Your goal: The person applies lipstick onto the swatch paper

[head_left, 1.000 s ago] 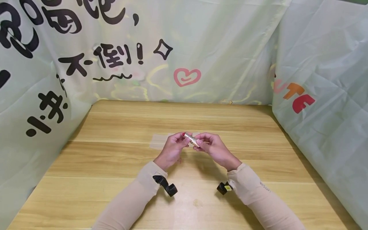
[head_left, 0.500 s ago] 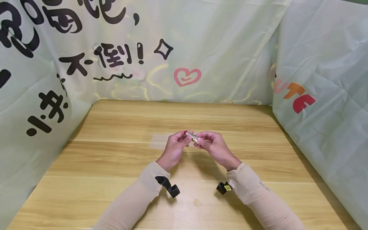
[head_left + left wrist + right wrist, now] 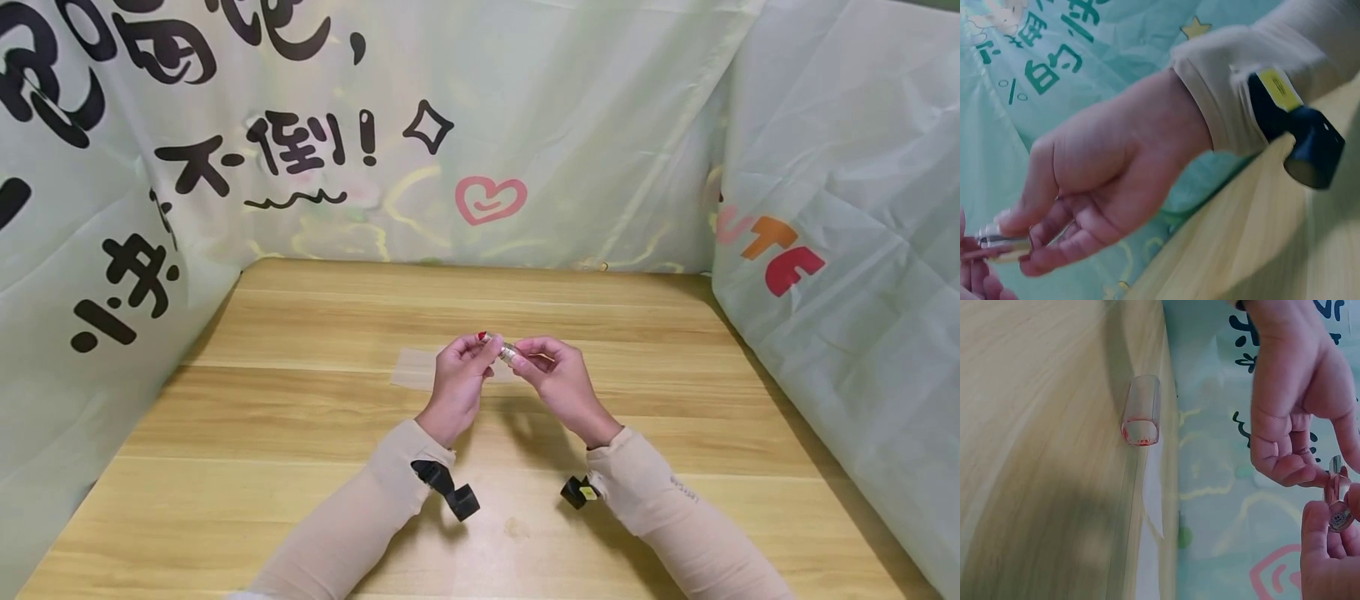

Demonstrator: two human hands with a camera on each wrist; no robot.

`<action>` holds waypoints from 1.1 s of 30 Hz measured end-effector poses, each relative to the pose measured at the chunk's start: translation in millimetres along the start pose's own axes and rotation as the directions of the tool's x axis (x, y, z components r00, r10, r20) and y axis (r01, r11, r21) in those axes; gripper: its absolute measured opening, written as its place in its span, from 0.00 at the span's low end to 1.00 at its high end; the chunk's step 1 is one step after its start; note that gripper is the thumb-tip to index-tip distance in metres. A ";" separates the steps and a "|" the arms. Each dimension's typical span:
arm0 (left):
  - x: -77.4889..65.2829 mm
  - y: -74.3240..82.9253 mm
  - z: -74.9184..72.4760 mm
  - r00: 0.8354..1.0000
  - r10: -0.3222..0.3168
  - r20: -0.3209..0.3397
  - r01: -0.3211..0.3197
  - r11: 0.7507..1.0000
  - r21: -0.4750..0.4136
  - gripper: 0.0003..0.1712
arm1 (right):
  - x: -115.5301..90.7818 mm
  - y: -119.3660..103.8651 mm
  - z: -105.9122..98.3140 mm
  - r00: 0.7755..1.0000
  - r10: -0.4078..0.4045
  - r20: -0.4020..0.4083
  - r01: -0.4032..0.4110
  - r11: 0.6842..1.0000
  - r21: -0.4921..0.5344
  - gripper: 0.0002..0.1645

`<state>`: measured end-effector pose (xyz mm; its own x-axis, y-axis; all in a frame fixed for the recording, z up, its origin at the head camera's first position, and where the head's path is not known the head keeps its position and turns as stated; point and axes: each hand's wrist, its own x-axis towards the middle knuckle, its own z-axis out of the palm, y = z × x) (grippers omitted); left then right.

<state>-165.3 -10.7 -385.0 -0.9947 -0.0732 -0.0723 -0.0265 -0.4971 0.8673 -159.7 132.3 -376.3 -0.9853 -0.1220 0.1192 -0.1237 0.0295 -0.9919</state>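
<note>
A slim silver lipstick (image 3: 507, 353) with a red tip is held between both hands above the table. My left hand (image 3: 457, 387) pinches it near the red end, the thumb lying across the tube. With thumb and fingers my right hand (image 3: 564, 383) grips the base end, whose round bottom faces the camera in the right wrist view. Red colour points up and to the left in the head view. A clear, pink-rimmed cap (image 3: 1141, 411) lies on its side on the table in the right wrist view; the head view does not show it.
A pale translucent strip (image 3: 412, 369) is on the wooden table (image 3: 300, 417) behind the hands. Printed cloth (image 3: 600, 125) hangs along the back and both sides. A small black camera (image 3: 461, 501) is strapped at the left wrist, another (image 3: 577, 492) at the right.
My left hand has shifted right and slightly away, its thumb covering more of the tube. The lipstick has risen a little in the head view, still held by both hands.
</note>
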 end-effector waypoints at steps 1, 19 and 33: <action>-0.2 0.5 1.5 1.000 -0.007 -0.021 0.007 1.000 -0.010 0.08 | -0.2 0.4 0.5 1.000 -0.011 -0.006 0.011 1.000 -0.006 0.12; -0.3 -0.2 5.9 0.996 0.006 -0.093 -0.016 0.995 -0.100 0.12 | 0.5 -4.6 -0.3 0.999 -0.034 0.000 0.034 0.990 -0.137 0.09; 2.0 -2.6 3.8 1.000 0.029 -0.005 -0.029 0.993 -0.116 0.12 | 1.7 -5.2 -5.7 0.995 0.064 0.079 -0.069 0.995 0.068 0.13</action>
<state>-167.6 -6.3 -385.5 -0.9946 -0.0914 -0.0499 0.0139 -0.5916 0.8061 -161.4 137.6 -370.6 -0.9788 -0.1981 0.0516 -0.0466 -0.0296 -0.9985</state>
